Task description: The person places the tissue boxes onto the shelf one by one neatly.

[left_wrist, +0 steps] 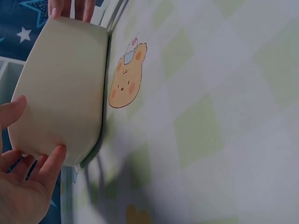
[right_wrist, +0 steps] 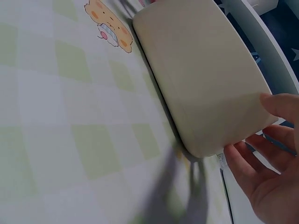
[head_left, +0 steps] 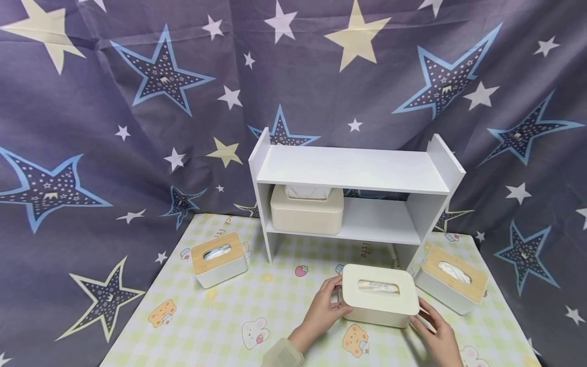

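A cream tissue box [head_left: 376, 317] with rounded corners is in front of the shelf, its tissue pack showing through the slot in the lid. At its left end my left hand [head_left: 322, 310] grips it, thumb toward the front. My right hand [head_left: 437, 332] holds the opposite end, fingers behind the corner. In the left wrist view, the left fingers [left_wrist: 53, 163] press against the end wall of the box [left_wrist: 60, 88]. The right wrist view shows the right hand [right_wrist: 268, 175] at the other end, with the base of the box [right_wrist: 201, 74] close over the tablecloth.
Behind stands a white two-tier shelf [head_left: 348, 165], with another cream tissue box [head_left: 306, 216] at the left of its lower tier. Wooden-lidded tissue boxes sit at the left [head_left: 220, 259] and right [head_left: 454, 280]. A checked cloth [head_left: 206, 326] covers the table; a star-patterned curtain [head_left: 293, 76] hangs behind.
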Demonstrator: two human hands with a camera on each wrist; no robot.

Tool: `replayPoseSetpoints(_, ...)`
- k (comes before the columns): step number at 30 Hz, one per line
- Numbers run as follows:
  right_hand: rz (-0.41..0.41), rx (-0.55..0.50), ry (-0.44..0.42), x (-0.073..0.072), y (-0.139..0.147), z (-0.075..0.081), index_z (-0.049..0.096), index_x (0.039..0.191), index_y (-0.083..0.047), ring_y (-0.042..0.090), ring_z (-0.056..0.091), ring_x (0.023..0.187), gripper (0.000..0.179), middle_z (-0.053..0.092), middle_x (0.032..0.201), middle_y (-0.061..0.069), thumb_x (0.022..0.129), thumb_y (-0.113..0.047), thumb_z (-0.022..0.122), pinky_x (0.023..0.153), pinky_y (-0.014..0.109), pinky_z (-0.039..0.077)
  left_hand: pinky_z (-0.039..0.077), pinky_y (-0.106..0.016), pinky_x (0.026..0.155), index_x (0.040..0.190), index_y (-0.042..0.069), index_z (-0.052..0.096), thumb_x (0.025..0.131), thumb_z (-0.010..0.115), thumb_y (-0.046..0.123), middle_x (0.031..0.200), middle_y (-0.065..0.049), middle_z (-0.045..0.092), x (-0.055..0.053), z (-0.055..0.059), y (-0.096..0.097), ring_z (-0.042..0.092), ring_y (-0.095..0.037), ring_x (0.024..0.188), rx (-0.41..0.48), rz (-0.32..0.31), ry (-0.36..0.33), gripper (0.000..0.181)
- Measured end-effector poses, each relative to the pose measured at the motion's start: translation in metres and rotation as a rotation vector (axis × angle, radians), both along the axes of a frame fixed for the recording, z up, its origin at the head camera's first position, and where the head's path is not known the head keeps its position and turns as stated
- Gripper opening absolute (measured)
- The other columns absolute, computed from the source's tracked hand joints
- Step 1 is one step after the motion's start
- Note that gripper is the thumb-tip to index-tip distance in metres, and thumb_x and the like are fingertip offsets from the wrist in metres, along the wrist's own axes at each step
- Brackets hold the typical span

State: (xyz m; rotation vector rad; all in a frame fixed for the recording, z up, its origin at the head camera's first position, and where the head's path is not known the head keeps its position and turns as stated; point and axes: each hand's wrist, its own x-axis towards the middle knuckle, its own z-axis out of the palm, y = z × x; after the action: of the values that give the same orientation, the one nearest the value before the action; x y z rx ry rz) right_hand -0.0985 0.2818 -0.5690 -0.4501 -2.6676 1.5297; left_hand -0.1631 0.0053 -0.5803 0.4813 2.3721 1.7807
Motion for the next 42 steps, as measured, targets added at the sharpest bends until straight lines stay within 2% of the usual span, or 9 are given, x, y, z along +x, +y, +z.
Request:
replayPoseSetpoints(4, -0.002, 0.005, 0.010, 0.001, 0.000, -0.002, 0.044, 0.148, -0.004, -0.030, 0.037, 0.092, 0.064, 0.045, 0.151, 0.023, 0.096, -0.034, 0.066, 0.095, 0.038, 0.059, 0.059, -0.032, 0.093, 0.150, 0.005, 0.040, 0.083, 0.079, 0.010, 0.152, -0.019, 0.040, 0.001, 0.001, 0.000, 0.049, -0.042, 0.132, -0.003, 0.002, 0.015, 0.078)
replayPoseSetpoints(7, -0.010, 0.002, 0.034, 0.002, 0.000, -0.002, 0.045, 0.148, -0.003, -0.030, 0.038, 0.092, 0.063, 0.051, 0.148, 0.015, 0.096, -0.034, 0.066, 0.091, 0.030, 0.061, 0.059, -0.032, 0.095, 0.151, 0.006, 0.039, 0.083, 0.078, 0.010, 0.154, -0.017, 0.040, 0.001, 0.002, 0.001, 0.049, -0.040, 0.134, 0.000, 0.002, 0.001, 0.079)
replayPoseSetpoints(9, -0.013, -0.013, 0.058, 0.003, 0.000, -0.002, 0.047, 0.147, -0.003, -0.030, 0.039, 0.093, 0.062, 0.056, 0.139, -0.008, 0.096, -0.032, 0.067, 0.085, 0.017, 0.058, 0.059, -0.032, 0.095, 0.151, 0.007, 0.039, 0.084, 0.078, 0.010, 0.154, -0.016, 0.040, 0.001, 0.003, 0.002, 0.049, -0.039, 0.134, -0.001, 0.006, -0.002, 0.078)
replayPoseSetpoints(11, -0.016, -0.028, 0.090, 0.005, 0.000, -0.001, 0.048, 0.146, -0.002, -0.029, 0.041, 0.094, 0.060, 0.051, 0.126, -0.030, 0.096, -0.030, 0.068, 0.080, 0.007, 0.053, 0.058, -0.031, 0.095, 0.152, 0.008, 0.039, 0.084, 0.078, 0.010, 0.155, -0.015, 0.040, 0.001, 0.005, 0.002, 0.049, -0.037, 0.134, -0.011, 0.011, -0.006, 0.078)
replayPoseSetpoints(14, -0.015, -0.041, 0.129, 0.006, -0.001, 0.000, 0.049, 0.145, -0.002, -0.029, 0.042, 0.095, 0.058, 0.039, 0.115, -0.043, 0.096, -0.027, 0.068, 0.078, 0.001, 0.047, 0.059, -0.029, 0.094, 0.151, 0.009, 0.039, 0.084, 0.079, 0.011, 0.154, -0.014, 0.040, 0.002, 0.007, 0.003, 0.050, -0.036, 0.134, -0.020, 0.018, -0.002, 0.078)
replayPoseSetpoints(20, -0.026, -0.017, 0.138, 0.006, -0.002, 0.004, 0.049, 0.145, -0.002, -0.030, 0.042, 0.095, 0.059, 0.043, 0.120, -0.037, 0.095, -0.028, 0.069, 0.078, 0.000, 0.045, 0.059, -0.030, 0.094, 0.152, 0.011, 0.040, 0.084, 0.079, 0.012, 0.154, -0.013, 0.041, 0.002, 0.010, 0.002, 0.050, -0.036, 0.134, -0.006, 0.015, 0.011, 0.078)
replayPoseSetpoints(25, -0.023, -0.031, 0.165, 0.006, -0.001, 0.008, 0.050, 0.144, -0.001, -0.030, 0.043, 0.095, 0.057, 0.038, 0.112, -0.046, 0.095, -0.025, 0.069, 0.077, -0.001, 0.045, 0.059, -0.029, 0.093, 0.152, 0.011, 0.039, 0.085, 0.079, 0.014, 0.153, -0.013, 0.042, 0.002, 0.015, 0.001, 0.050, -0.036, 0.133, -0.007, 0.016, 0.042, 0.078)
replayPoseSetpoints(35, -0.021, -0.023, 0.200, 0.006, -0.002, 0.020, 0.049, 0.145, -0.003, -0.030, 0.044, 0.097, 0.056, 0.039, 0.117, -0.043, 0.096, -0.024, 0.067, 0.077, -0.001, 0.046, 0.059, -0.030, 0.093, 0.150, 0.004, 0.039, 0.085, 0.079, 0.017, 0.153, -0.015, 0.041, 0.004, 0.030, -0.002, 0.050, -0.036, 0.133, -0.026, 0.011, 0.099, 0.078)
replayPoseSetpoints(42, -0.033, -0.051, 0.296, 0.007, -0.004, 0.026, 0.051, 0.142, 0.001, -0.027, 0.049, 0.100, 0.052, 0.044, 0.118, -0.043, 0.095, -0.014, 0.068, 0.078, 0.000, 0.049, 0.059, -0.028, 0.092, 0.151, 0.006, 0.040, 0.084, 0.079, 0.017, 0.152, -0.015, 0.042, 0.005, 0.041, -0.003, 0.051, -0.036, 0.133, -0.019, 0.014, 0.123, 0.078)
